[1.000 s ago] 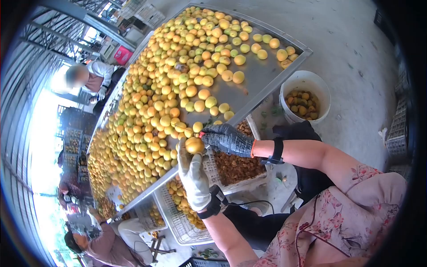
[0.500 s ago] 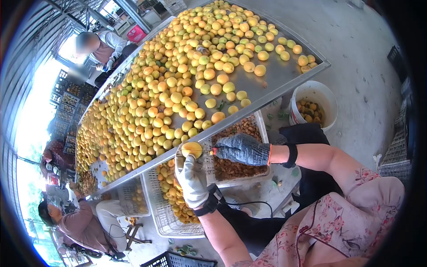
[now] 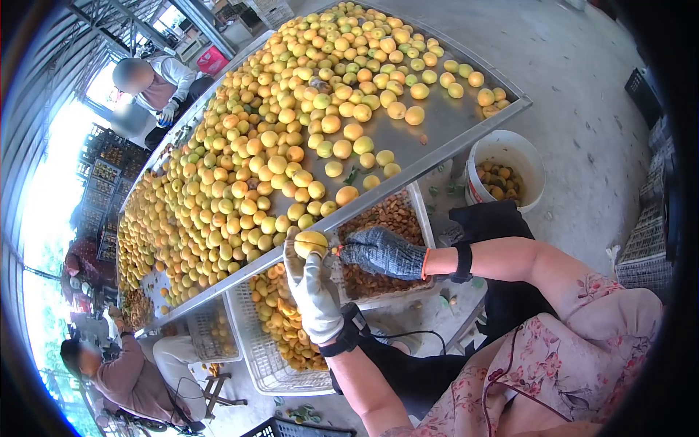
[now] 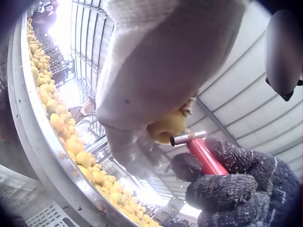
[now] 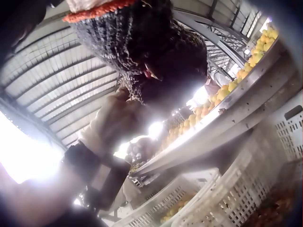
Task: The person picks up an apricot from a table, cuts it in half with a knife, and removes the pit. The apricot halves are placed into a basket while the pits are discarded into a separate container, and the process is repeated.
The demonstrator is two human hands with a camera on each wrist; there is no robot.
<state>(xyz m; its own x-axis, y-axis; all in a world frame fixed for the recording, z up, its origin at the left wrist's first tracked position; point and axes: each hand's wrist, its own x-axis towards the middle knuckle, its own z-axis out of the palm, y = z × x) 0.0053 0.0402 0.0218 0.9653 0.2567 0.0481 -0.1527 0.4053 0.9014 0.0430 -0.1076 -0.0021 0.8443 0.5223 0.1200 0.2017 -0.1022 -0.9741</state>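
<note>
In a white glove, my left hand (image 3: 318, 302) holds a yellow apricot (image 3: 310, 243) by the metal table's near edge. A thin dark line runs across the fruit. My right hand (image 3: 384, 253), in a dark grey knit glove with an orange cuff, is just right of the apricot. It grips a red-handled tool (image 4: 207, 157) with a short metal tube set across its end. In the left wrist view that tube is right at the apricot's lower side. The right wrist view shows the gloves dark and blurred, with the tool hidden.
Many apricots cover the sloping metal table (image 3: 466, 124). Beneath its edge stand a white crate (image 3: 424, 211) of brown pits and another crate (image 3: 263, 370) of apricot halves. A white bucket (image 3: 537, 182) stands right. Two people (image 3: 156, 91) (image 3: 135, 364) sit at the table's left side.
The right hand moved off the apricot to the right, then came slightly back left. The left hand keeps holding the apricot, now lower against the table edge. The head view has shifted.
</note>
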